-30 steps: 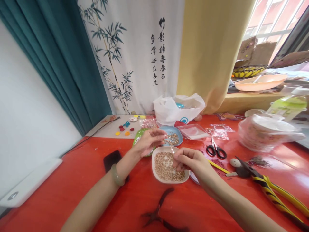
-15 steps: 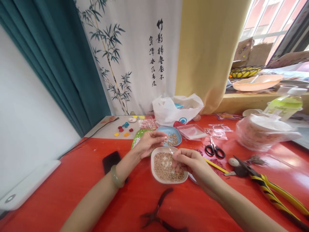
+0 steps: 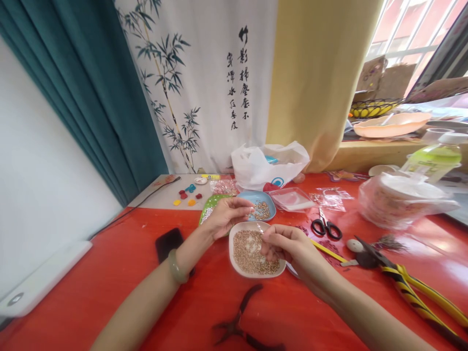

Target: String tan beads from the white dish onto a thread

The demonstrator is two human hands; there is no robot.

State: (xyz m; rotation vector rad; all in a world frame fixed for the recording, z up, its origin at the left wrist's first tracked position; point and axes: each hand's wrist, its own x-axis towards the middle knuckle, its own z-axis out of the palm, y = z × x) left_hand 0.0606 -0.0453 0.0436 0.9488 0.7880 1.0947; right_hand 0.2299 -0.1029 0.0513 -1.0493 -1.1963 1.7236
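My left hand [image 3: 230, 214], with a pale green bangle [image 3: 178, 267] on its wrist, pinches thumb and fingertips together beside the blue dish [image 3: 273, 207]. Whatever lies in that pinch is too small to make out. Over the right side of a white dish [image 3: 234, 265], my right hand [image 3: 283, 243] is closed, thumb against index finger. A thin clear strand [image 3: 260, 228] shows at its fingertips. Small gold beads [image 3: 244, 253] cover much of the white dish; more gold pieces [image 3: 261, 210] lie in the blue one. A green dish [image 3: 206, 204] is partly behind my left hand.
Dark pliers [image 3: 236, 326] lie in front of the white dish. Black-handled scissors [image 3: 326, 226], large yellow-black pliers [image 3: 405, 282] and a bagged tub [image 3: 402, 202] are to the right. A phone [image 3: 168, 243] rests by my left forearm. A white plastic bag [image 3: 252, 168] stands behind.
Both hands keep nearly the same pose and place. The whole view has shifted very slightly.
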